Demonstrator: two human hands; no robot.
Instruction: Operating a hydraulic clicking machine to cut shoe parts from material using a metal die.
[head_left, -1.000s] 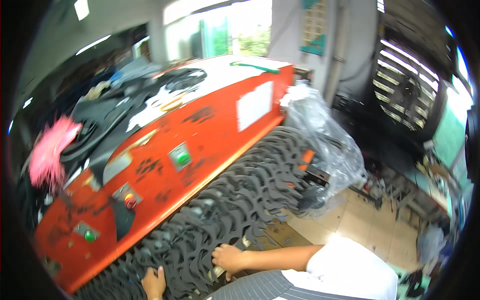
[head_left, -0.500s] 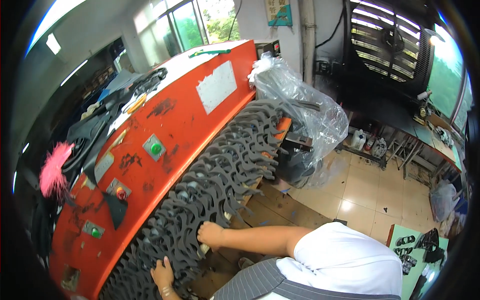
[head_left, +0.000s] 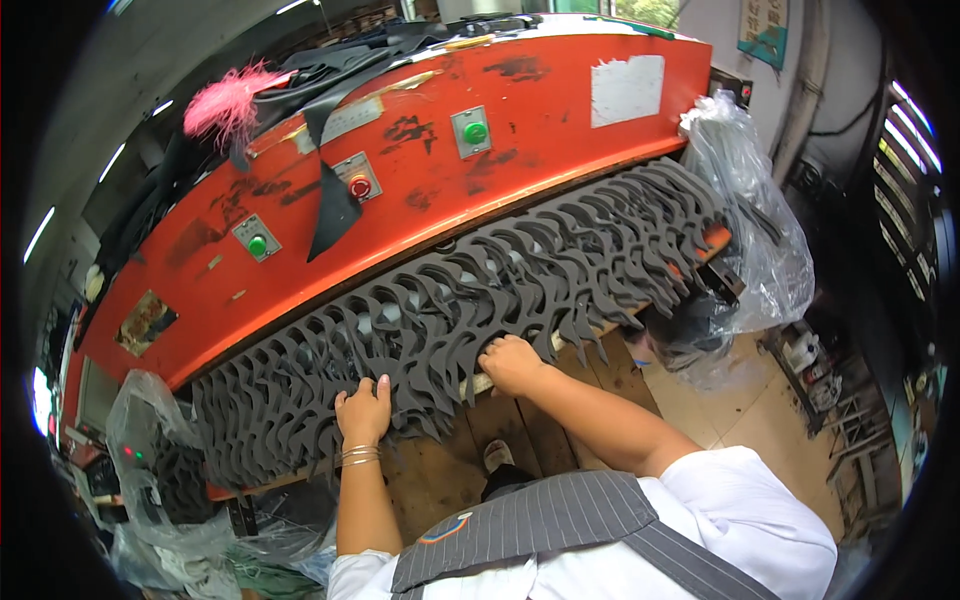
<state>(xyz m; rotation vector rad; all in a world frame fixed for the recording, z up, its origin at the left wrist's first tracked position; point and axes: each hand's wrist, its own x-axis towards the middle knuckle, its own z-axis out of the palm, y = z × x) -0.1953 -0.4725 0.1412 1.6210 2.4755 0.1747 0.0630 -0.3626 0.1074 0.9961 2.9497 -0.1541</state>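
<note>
Many curved dark grey foam strips (head_left: 440, 300) stand packed side by side in a long, wavy row on a ledge in front of a red machine (head_left: 420, 190). My left hand (head_left: 362, 412) rests on the front side of the row, left of its middle, thumb and fingers apart against the strips. A little further right, my right hand (head_left: 513, 366) has its fingers curled round the lower front ends of several strips. The fingertips of that hand are partly hidden among them.
On the machine's front are green buttons (head_left: 475, 132) and a red button (head_left: 359, 186). Clear plastic bags hang at its right end (head_left: 755, 230) and left end (head_left: 150, 430). Black sheet scraps and a pink fringe (head_left: 232, 108) lie on top. Wooden boards (head_left: 430, 480) lie below.
My view has swung to the right and moved along the machine, so its left end now shows. Both hands stay at the front of the foam row; my left fingers appear more spread.
</note>
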